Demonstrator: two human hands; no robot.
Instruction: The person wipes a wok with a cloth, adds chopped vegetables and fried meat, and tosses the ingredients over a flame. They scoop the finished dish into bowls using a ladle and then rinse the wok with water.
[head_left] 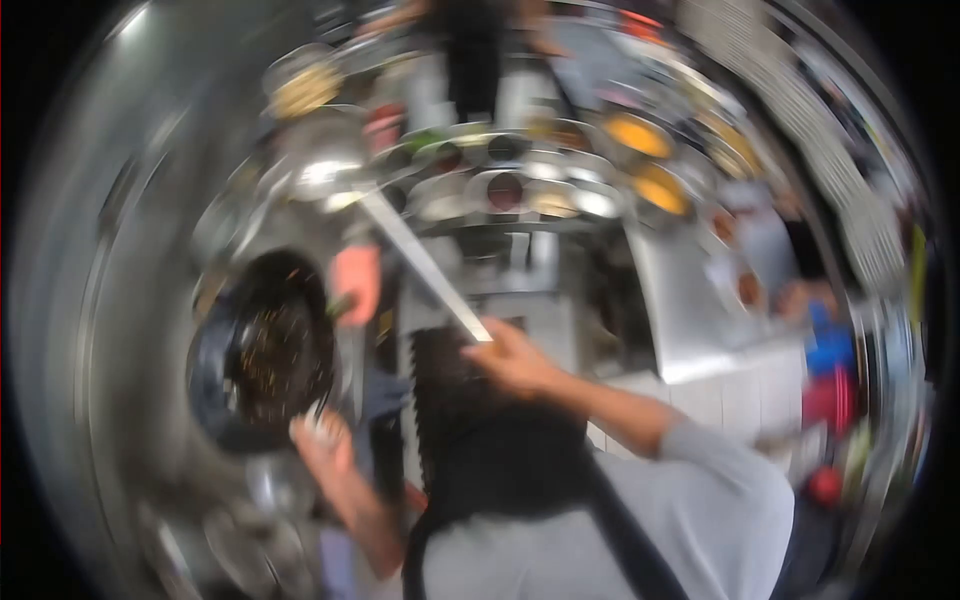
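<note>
A dark wok (215,365) sits at my left on the steel range, with small yellow and brown bits of food (275,365) in its bottom. My left hand (325,442) is closed at the wok's near edge, around its handle or rim; something pale, perhaps a cloth, shows in the fingers, but blur hides the detail. My right hand (512,362) grips the end of a long-handled metal ladle (425,262). The ladle reaches away to the upper left, its head over a round metal vessel (315,135) beyond the wok. Its contents are too blurred to tell.
Several round ingredient containers (505,190) line the counter ahead, with two orange-filled bowls (660,188) to the right. A steel worktop (690,300) lies at right. A pink-red item (357,283) stands beside the wok. Another person in dark clothing (472,60) is across the counter.
</note>
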